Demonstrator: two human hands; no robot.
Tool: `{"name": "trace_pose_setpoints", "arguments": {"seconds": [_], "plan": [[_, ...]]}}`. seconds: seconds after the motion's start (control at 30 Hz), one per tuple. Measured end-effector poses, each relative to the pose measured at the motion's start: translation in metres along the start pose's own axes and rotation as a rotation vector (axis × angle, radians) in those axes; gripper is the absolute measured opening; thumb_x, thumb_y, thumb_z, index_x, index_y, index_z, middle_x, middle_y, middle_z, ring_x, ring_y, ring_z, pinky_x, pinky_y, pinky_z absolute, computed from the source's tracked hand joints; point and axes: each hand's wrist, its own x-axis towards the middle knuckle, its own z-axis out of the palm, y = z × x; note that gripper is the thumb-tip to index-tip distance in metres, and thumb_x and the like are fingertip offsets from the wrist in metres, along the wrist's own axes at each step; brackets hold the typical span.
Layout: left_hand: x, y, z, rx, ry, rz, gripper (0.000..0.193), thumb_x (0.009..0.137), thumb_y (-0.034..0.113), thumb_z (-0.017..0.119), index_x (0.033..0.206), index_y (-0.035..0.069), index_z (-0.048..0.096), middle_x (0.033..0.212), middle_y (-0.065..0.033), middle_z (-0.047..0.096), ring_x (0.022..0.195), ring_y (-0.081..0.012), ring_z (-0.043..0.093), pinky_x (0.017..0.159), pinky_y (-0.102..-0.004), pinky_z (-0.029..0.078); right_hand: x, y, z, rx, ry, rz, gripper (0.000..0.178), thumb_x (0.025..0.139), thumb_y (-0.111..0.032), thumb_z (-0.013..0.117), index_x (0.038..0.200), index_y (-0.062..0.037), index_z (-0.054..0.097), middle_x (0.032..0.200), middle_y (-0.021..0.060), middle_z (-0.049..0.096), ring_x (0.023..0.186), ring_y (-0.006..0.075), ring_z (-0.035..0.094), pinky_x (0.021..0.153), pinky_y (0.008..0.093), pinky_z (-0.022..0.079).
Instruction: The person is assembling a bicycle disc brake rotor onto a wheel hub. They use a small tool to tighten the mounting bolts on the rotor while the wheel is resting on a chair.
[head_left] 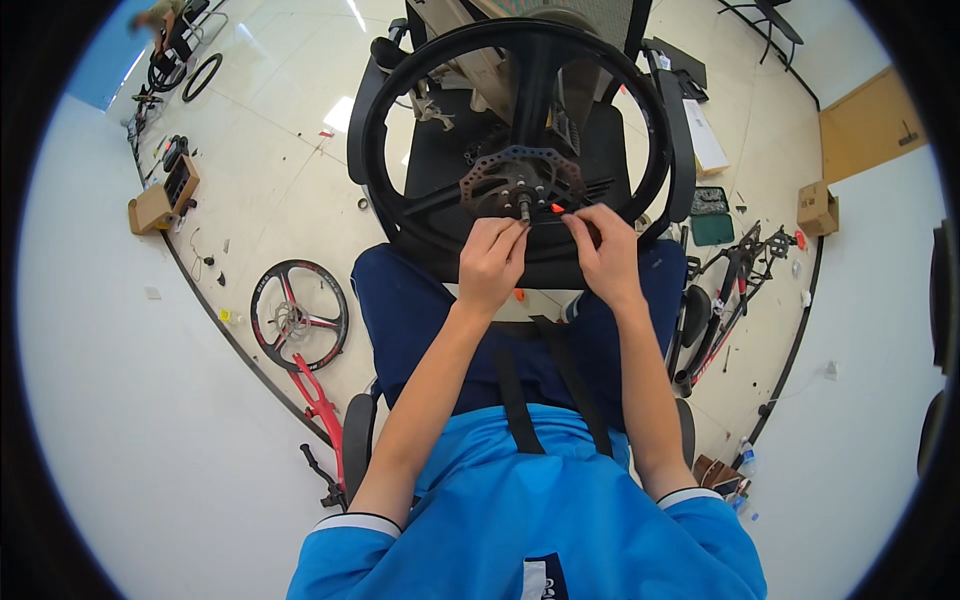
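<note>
A black bicycle wheel with broad spokes rests on a black office chair in front of me. A perforated brake disc surrounds its hub, and the metal axle points toward me. My left hand is closed, its thumb and fingers pinched at the axle's near end. Just to the right, my right hand is closed too, its fingertips pinched below the disc. A small orange-red piece shows beside those fingertips. Whatever the right fingers pinch is too small to make out.
On the left floor lie a second wheel and a red bike frame part. Toward the right are a dark bike frame, a green case and a cardboard box. Another person is at the far left.
</note>
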Motion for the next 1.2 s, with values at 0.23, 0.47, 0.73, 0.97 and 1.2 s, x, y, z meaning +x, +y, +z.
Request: {"name": "trace_pose_setpoints", "arguments": {"seconds": [0.23, 0.47, 0.73, 0.97, 1.2], "plan": [[0.004, -0.005, 0.006, 0.026, 0.000, -0.015, 0.019, 0.075, -0.012, 0.074, 0.091, -0.004, 0.070, 0.093, -0.0116, 0.069, 0.083, -0.0279, 0.067, 0.073, -0.0347, 0.055, -0.003, 0.008, 0.002, 0.153, -0.031, 0.152, 0.012, 0.092, -0.007, 0.070, 0.090, 0.0048, 0.069, 0.074, 0.0074, 0.064, 0.061, 0.0108, 0.054, 0.057, 0.0257, 0.042], [-0.001, 0.001, 0.018, 0.012, 0.080, -0.109, 0.017, 0.073, -0.009, 0.077, 0.088, -0.003, 0.071, 0.092, -0.0110, 0.070, 0.080, -0.0262, 0.068, 0.069, -0.0331, 0.055, 0.031, -0.021, -0.016, -0.177, -0.192, -0.131, 0.016, 0.088, -0.012, 0.073, 0.086, 0.0008, 0.064, 0.077, 0.0116, 0.059, 0.066, 0.0306, 0.059, 0.061, 0.0365, 0.048], [-0.002, 0.004, 0.022, 0.006, 0.105, -0.151, 0.020, 0.070, -0.008, 0.077, 0.087, -0.001, 0.070, 0.090, -0.0105, 0.069, 0.079, -0.0274, 0.067, 0.068, -0.0342, 0.054, 0.046, -0.028, -0.018, -0.229, -0.263, -0.233, 0.012, 0.086, -0.007, 0.073, 0.087, 0.0003, 0.064, 0.079, 0.0112, 0.059, 0.068, 0.0293, 0.060, 0.062, 0.0370, 0.047], [-0.004, 0.018, 0.026, -0.082, 0.182, -0.381, 0.019, 0.071, -0.006, 0.079, 0.087, -0.003, 0.069, 0.088, -0.0116, 0.072, 0.064, -0.0198, 0.065, 0.058, -0.0283, 0.052, 0.057, -0.044, -0.020, -0.415, -0.420, -0.350, 0.014, 0.087, -0.014, 0.069, 0.086, -0.0025, 0.062, 0.085, 0.0092, 0.062, 0.078, 0.0312, 0.066, 0.065, 0.0391, 0.053], [-0.004, 0.021, 0.031, -0.081, 0.195, -0.270, 0.018, 0.070, -0.008, 0.078, 0.081, -0.002, 0.065, 0.085, -0.0113, 0.071, 0.070, -0.0223, 0.067, 0.063, -0.0289, 0.053, 0.071, -0.046, -0.028, -0.377, -0.516, -0.379, 0.014, 0.087, -0.013, 0.067, 0.083, -0.0016, 0.061, 0.083, 0.0124, 0.061, 0.076, 0.0316, 0.066, 0.066, 0.0417, 0.053]]}}
